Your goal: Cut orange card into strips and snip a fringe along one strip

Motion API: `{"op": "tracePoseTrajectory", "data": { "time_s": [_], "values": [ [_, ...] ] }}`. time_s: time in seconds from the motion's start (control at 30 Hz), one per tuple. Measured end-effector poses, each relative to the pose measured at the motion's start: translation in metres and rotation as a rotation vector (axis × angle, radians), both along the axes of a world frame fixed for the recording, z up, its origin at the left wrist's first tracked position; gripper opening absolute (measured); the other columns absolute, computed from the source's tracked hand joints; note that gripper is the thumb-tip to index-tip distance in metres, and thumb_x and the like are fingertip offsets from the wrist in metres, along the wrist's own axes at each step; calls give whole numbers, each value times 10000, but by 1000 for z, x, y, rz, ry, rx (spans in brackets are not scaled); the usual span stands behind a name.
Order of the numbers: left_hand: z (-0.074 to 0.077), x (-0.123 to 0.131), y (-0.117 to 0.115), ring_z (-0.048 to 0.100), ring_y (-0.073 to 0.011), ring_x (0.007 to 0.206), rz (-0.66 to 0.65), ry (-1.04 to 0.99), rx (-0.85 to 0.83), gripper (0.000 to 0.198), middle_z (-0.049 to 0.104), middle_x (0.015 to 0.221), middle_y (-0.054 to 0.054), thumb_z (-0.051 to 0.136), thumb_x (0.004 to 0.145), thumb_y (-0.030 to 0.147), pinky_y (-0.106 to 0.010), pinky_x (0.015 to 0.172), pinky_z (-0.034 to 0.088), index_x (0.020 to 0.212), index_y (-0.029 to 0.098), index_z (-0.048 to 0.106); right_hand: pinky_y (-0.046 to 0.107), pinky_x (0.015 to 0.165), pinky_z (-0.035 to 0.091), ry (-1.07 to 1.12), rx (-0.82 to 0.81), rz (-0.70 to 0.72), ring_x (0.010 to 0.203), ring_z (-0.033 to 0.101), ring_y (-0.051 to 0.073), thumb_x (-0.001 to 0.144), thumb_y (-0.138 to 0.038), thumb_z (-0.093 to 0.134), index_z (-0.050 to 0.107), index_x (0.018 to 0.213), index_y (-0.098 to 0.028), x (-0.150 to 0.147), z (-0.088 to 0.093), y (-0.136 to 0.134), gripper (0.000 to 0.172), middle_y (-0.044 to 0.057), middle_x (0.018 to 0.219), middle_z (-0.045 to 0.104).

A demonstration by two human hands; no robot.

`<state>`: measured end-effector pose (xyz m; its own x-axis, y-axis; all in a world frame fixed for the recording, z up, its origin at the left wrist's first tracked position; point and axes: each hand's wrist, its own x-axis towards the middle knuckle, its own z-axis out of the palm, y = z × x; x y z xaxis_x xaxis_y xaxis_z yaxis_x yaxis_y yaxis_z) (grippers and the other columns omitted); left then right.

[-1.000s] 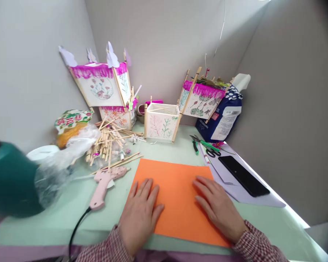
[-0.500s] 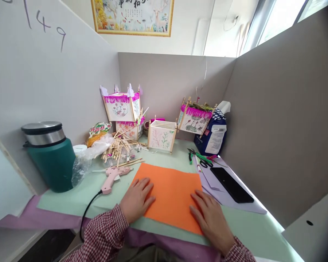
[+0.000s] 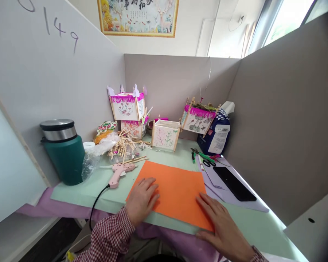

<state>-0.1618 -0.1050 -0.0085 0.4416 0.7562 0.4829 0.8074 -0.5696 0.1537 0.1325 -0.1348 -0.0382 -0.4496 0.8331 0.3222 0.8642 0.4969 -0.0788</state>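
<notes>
One tabletop (image 3: 79, 191): carries the same clutter as half a second ago, seen from a little farther back.
Orange sheet (image 3: 177, 185): lies flat at the near middle, unmoved, unfolded, pinned at both near corners.
Green flask (image 3: 64, 156): stands upright at far left, well apart.
Right hand (image 3: 222, 227): open and flat, slid back toward the near right corner, fingertips only on the paper.
Left hand (image 3: 142, 198): open, palm down, stays pressed on the near left edge.
Glue gun (image 3: 119, 171): rests untouched, just beside the paper.
Phone (image 3: 233, 178): lies untouched at right.
</notes>
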Motion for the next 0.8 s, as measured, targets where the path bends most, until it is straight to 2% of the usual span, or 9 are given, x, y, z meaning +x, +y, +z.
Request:
{"op": "tracePoseTrajectory", "data": {
  "time_s": [0.2,0.3,0.37,0.43,0.5,0.57,0.67,0.73,0.8],
  "values": [
    [-5,25,-15,356,-251,1225,-218,108,-87,558,437,1304,-113,485,779,500,-478,1007,277,1241,192,438,499,983,268,74,85,22,1235,311,295,725,-573,516,398,1295,-204,-7,4,-2,689,116,1349,371],
    [-6,25,-26,388,-244,1197,-257,21,-30,439,484,1253,-129,489,810,383,-456,990,296,1189,161,492,473,957,316,300,130,14,1146,422,280,753,-440,554,550,1142,-201,-13,13,-27,457,108,1215,511],
    [-8,22,-41,517,-211,1040,-298,-62,-48,282,605,1059,-108,473,825,302,-394,912,379,1044,167,589,379,837,434,439,-73,91,946,561,221,809,-356,486,633,963,-208,-15,9,-48,260,77,982,633],
    [-18,15,-59,592,-158,763,-341,-77,-189,209,646,763,-58,457,830,279,-307,749,450,828,189,646,275,617,488,503,-444,142,670,608,157,863,-338,365,651,753,-207,-14,-12,-65,333,33,703,653],
    [-36,6,-73,579,-137,611,-316,-41,-407,245,616,621,-26,466,818,328,-262,625,454,703,199,638,241,495,475,448,-716,19,515,591,139,871,-349,327,642,668,-197,-8,-44,-70,404,13,572,631],
    [-59,-3,-77,596,-161,639,-173,-93,-561,277,627,640,-30,441,821,343,-278,612,459,688,198,636,290,517,498,343,-633,-203,575,628,194,852,-339,339,660,679,-178,-3,-77,-65,398,53,613,655],
    [-89,-11,-68,615,-164,649,13,-507,-942,302,654,729,-34,441,807,390,-286,596,489,951,186,611,434,762,499,269,-346,-257,899,613,308,755,-353,490,667,930,-208,-11,-104,-50,288,98,906,678],
    [-102,-9,-58,634,-197,780,27,-943,-1183,355,654,910,-96,432,818,395,-337,665,508,1028,141,566,456,841,474,293,-286,-192,994,569,329,714,-393,560,628,1045,-250,-30,-104,-43,367,81,994,659],
    [-110,-3,-51,607,-231,921,7,-1323,-1247,316,620,1021,-135,446,822,355,-394,779,485,996,121,566,418,824,508,401,-327,-155,986,583,293,710,-448,575,572,1133,-267,-54,-94,-39,460,47,1025,650]
  ]
}}
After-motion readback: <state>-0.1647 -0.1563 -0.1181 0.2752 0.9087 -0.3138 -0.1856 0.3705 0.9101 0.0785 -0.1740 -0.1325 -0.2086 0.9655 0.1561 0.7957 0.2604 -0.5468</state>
